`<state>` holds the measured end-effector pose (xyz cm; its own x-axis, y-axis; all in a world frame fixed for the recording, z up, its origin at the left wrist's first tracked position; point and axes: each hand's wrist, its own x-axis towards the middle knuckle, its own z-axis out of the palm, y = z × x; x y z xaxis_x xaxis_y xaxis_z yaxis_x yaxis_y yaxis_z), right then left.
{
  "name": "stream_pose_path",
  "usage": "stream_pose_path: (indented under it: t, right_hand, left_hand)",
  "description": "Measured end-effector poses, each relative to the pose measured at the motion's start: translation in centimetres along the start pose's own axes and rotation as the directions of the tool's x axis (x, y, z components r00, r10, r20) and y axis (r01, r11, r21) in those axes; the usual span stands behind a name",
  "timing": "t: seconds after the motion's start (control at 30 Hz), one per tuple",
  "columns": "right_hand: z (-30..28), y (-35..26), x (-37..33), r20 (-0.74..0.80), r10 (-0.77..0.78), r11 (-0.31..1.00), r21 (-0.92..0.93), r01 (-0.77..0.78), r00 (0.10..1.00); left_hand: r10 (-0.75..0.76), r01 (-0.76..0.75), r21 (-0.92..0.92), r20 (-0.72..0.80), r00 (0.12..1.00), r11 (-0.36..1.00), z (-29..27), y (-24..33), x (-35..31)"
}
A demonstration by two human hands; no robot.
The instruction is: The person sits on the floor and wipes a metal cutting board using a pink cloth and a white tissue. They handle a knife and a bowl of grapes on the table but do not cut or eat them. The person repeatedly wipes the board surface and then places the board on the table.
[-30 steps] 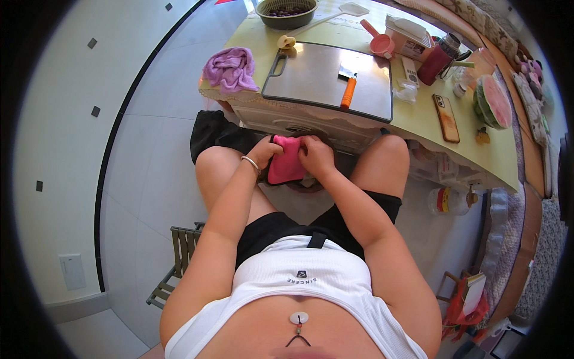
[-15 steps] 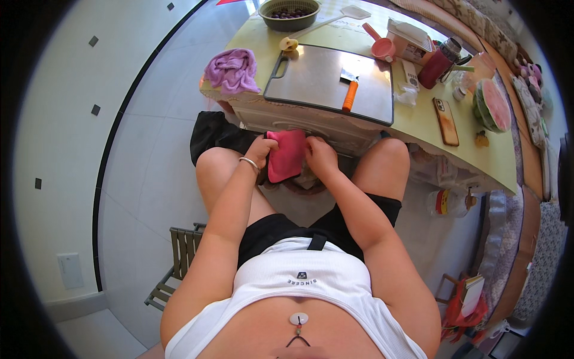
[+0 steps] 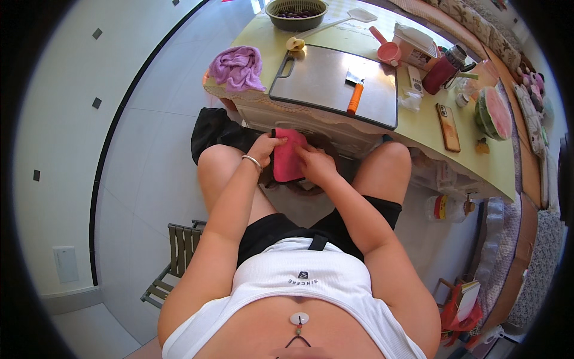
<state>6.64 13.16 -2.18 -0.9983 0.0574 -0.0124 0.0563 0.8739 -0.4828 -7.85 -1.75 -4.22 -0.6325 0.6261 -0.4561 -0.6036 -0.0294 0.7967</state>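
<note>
Between my knees I hold a flat pink cloth piece with dark edging [image 3: 289, 163]; whether it is a cloth or a pouch I cannot tell. My left hand [image 3: 263, 149], with a silver bangle at the wrist, grips its left side, thumb on top. At the right side my right hand [image 3: 319, 164] pinches it, fingertips lying over the pink face. Just beneath is a brownish rounded thing [image 3: 323, 143], mostly hidden by my hands. To the left, black fabric [image 3: 216, 134] hangs beside my knee.
Ahead stands a table with a steel cutting board [image 3: 323, 78], an orange-handled scraper [image 3: 356, 97], a purple towel [image 3: 236, 69], a basket of dark fruit [image 3: 287, 23], a phone [image 3: 447, 127], a maroon flask [image 3: 439, 75] and cut watermelon [image 3: 495, 113]. A folding stool [image 3: 179, 245] is at left.
My right hand has moved left from the pink piece's edge onto its face. My left hand and the piece have shifted slightly right. The view has turned a little.
</note>
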Motion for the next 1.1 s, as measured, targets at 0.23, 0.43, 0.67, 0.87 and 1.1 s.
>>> stream_pose_path:
  t: [0.23,0.43,0.67,0.87,1.1]
  right_hand:
    - [-0.1,-0.9,-0.5,-0.255,-0.185,0.976,0.067,0.209,0.949]
    - [0.5,0.0,-0.5,-0.011,-0.074,0.997,0.000,0.074,0.997]
    - [1.3,0.5,-0.1,-0.376,-0.050,0.940,0.296,0.171,0.925]
    - [1.4,-0.2,0.0,-0.390,-0.055,0.924,0.330,0.195,0.919]
    - [1.5,-0.8,-0.3,-0.374,-0.027,0.956,0.261,0.133,0.927]
  left_hand:
    - [-0.022,0.024,-0.072,0.020,1.000,0.997,-1.0,-0.2,0.4]
    - [0.008,-0.011,-0.080,-0.032,0.999,0.997,-0.5,-0.2,0.5]
    - [0.032,-0.032,0.008,-0.016,0.999,0.999,0.0,-0.6,0.6]
    - [0.000,-0.003,0.042,0.072,0.997,0.999,0.9,-0.6,-0.1]
    - [0.007,-0.017,0.113,0.083,0.997,0.993,1.2,-0.7,-0.2]
